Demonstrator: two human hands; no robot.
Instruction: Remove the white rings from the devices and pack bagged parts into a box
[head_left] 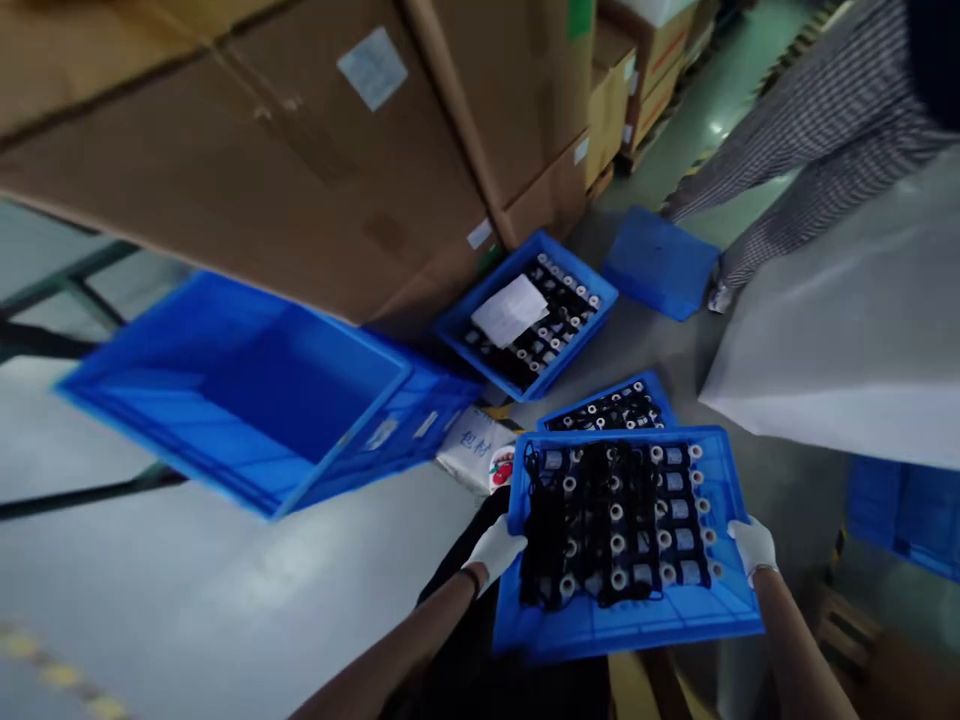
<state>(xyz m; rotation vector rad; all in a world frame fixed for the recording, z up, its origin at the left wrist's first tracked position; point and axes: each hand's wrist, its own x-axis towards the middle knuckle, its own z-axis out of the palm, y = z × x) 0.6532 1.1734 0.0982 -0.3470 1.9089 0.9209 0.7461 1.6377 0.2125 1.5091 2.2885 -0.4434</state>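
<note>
Between my two gloved hands is a blue plastic crate [630,630], raised in front of my body. Rows of black cylindrical parts with white ring ends and black cords [616,515] fill it. My left hand [495,550], in a white glove, is closed on the crate's left rim. On the opposite rim my right hand [754,547], also white-gloved, grips the side. Both hands' fingertips are partly hidden by the rim. Just beyond the held crate, a second blue crate [660,395] of similar parts stands lower down, partly covered by it.
Farther off stands another filled crate [574,350] with white paper [511,310] on top. A large blue bin [322,400] is at left, below stacked cardboard boxes [300,170]. A person's legs [810,150] are at upper right, near a blue crate [660,262] and a white-covered surface [847,330].
</note>
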